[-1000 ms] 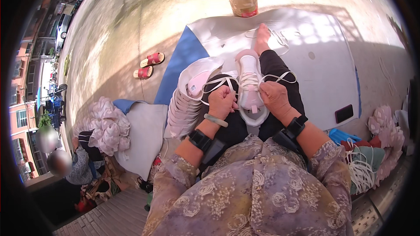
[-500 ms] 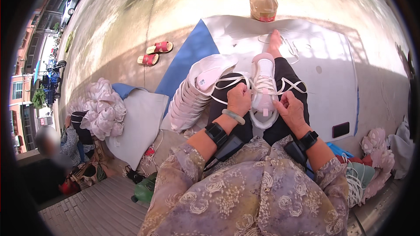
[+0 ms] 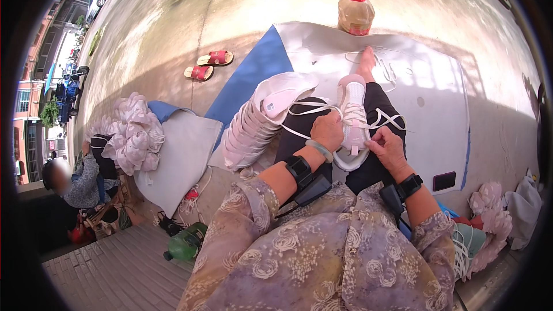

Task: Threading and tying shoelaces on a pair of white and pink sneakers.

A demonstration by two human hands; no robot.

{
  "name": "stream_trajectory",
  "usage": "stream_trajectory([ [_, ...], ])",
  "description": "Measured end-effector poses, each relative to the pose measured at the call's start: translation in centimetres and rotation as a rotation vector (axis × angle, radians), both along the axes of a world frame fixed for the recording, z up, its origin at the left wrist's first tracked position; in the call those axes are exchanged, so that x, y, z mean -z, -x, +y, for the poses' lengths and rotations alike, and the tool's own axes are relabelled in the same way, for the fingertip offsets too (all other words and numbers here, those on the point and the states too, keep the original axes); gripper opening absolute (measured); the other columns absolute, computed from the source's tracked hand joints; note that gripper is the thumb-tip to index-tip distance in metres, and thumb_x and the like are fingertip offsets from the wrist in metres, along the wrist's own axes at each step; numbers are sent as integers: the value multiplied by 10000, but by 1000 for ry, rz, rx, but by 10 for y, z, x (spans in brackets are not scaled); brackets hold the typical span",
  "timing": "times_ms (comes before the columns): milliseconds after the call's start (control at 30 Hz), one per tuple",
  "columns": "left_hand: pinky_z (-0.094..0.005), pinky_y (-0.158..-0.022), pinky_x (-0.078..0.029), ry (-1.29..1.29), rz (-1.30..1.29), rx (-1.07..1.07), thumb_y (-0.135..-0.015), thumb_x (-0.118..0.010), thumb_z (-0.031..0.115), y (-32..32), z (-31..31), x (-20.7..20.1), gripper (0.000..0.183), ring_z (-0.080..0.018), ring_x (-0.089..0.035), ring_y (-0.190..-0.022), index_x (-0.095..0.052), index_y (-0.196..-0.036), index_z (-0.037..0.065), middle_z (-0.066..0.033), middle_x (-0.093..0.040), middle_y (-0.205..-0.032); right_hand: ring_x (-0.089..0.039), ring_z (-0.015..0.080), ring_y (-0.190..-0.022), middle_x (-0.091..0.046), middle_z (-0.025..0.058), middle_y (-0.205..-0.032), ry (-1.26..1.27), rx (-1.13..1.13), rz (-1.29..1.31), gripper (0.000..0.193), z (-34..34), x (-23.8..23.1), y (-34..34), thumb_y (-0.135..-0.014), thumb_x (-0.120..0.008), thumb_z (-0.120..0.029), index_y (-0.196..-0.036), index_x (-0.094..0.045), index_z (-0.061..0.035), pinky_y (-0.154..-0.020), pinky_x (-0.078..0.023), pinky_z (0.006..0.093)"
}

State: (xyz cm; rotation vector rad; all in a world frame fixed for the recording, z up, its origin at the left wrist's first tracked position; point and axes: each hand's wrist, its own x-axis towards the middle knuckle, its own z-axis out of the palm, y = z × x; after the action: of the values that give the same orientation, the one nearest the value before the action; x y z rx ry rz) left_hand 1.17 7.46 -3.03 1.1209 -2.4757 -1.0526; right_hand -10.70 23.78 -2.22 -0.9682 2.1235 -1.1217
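Observation:
A white and pink sneaker [image 3: 352,120] lies lengthwise over my legs, its toe pointing away and its opening toward me. White shoelaces [image 3: 387,116] are threaded across its front, with loose loops out to both sides. My left hand [image 3: 327,131] is closed against the sneaker's left side, its fingertips partly hidden. At the right edge of the opening, my right hand [image 3: 388,147] pinches with thumb and fingers; what lies between them is too small to make out. Just left of my legs leans a nested row of pale pink shoe uppers [image 3: 253,126].
A white and blue sheet [image 3: 429,98] covers the ground ahead, with a phone [image 3: 444,181] on it at right. A large red-capped jug [image 3: 355,14] stands beyond. Red slippers [image 3: 215,57], a pink pile [image 3: 135,135], a green bottle [image 3: 187,242] and a seated person [image 3: 86,181] are left.
The whole view has shifted slightly. My left hand has turned a little and stays beside the sneaker. My right hand has drawn slightly nearer my body along the sneaker's opening, still pinching.

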Motion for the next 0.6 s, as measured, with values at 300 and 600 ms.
stream_trajectory([
  [300,-386,-688,-465,108,116,281,-684,-699,230,-30,-3,-28,488,-315,-575,-781,-482,-1062,8,-156,-566,-840,-546,202,-567,-548,60,-666,127,73,227,164,-14,-24,-14,-722,-689,-145,-773,-566,-50,-536,-439,309],
  [600,-428,-645,-460,135,-19,310,-728,-609,158,-32,-7,-19,197,-346,-583,-734,-553,-855,18,-162,-586,-748,-548,255,-649,-519,52,-680,212,-191,595,88,-63,-29,-29,-673,-647,-112,-738,-593,-88,-563,-389,369],
])
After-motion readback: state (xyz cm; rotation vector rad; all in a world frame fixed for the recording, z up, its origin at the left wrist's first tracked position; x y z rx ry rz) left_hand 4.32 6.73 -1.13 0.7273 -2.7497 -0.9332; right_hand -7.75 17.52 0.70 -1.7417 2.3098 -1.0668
